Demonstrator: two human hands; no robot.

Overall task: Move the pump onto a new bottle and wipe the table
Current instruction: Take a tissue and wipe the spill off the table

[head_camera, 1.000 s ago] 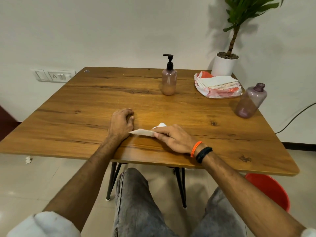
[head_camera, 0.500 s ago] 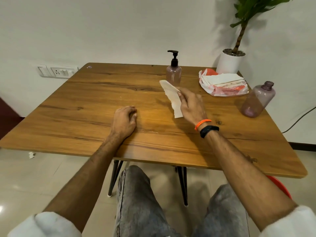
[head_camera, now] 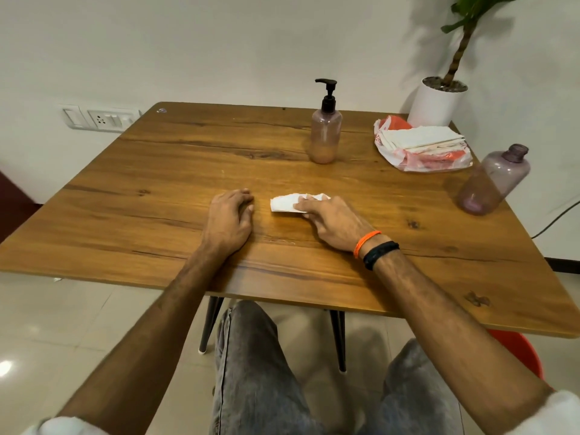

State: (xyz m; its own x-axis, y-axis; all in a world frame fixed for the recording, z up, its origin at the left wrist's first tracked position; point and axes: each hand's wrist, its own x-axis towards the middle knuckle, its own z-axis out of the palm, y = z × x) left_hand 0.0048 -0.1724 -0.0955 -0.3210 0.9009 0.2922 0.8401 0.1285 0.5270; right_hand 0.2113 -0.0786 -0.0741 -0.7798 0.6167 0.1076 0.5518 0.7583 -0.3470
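Observation:
A pinkish bottle (head_camera: 325, 136) with the black pump (head_camera: 328, 94) on it stands upright at the back middle of the wooden table (head_camera: 157, 189). A purple bottle (head_camera: 492, 182) with no pump stands at the right edge. My right hand (head_camera: 332, 222) presses a folded white tissue (head_camera: 284, 203) flat on the table's middle, fingers curled over its right part. My left hand (head_camera: 229, 219) rests on the table just left of the tissue, fingers loosely curled, holding nothing.
A stack of white tissues on a red and white plastic bag (head_camera: 422, 146) lies at the back right. A white plant pot (head_camera: 437, 102) stands behind it. A red bin (head_camera: 521, 353) sits on the floor under the table's right corner.
My right hand came back from near the pump bottle and brought the tissue down onto the table's middle. My left hand stayed in place.

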